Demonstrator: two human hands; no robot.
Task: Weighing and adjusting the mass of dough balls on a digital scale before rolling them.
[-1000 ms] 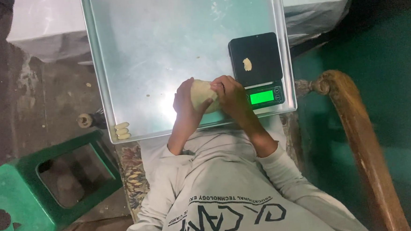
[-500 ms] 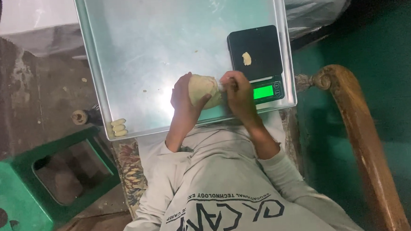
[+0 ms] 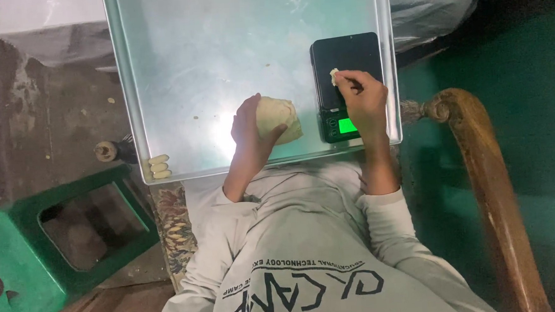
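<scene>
1. A large metal tray (image 3: 178, 66) lies in front of the seated person. Everything being handled sits on it.
2. A black kitchen scale (image 3: 348, 51) rests at the tray's right edge, its green display lit on the side nearest the person.
3. A pale lump of dough (image 3: 278, 115) sits on the tray just left of the scale. The left hand (image 3: 247, 129) cups it from the left, its grip wrapped loosely round the side with the thumb under the near edge.
4. The right hand (image 3: 366, 100) lies over the scale, its grip pressed together, the fingertips pinching a small bit of dough (image 3: 333, 77) that touches the weighing plate.
5. Judging by this, the step in hand is weighing a pinched-off portion. A next move would call for a light pinch and no hand weight on the plate, or the reading will be off.
6. Three little dough pieces (image 3: 159, 167) lie at the tray's near left corner, well apart from both hands.
</scene>
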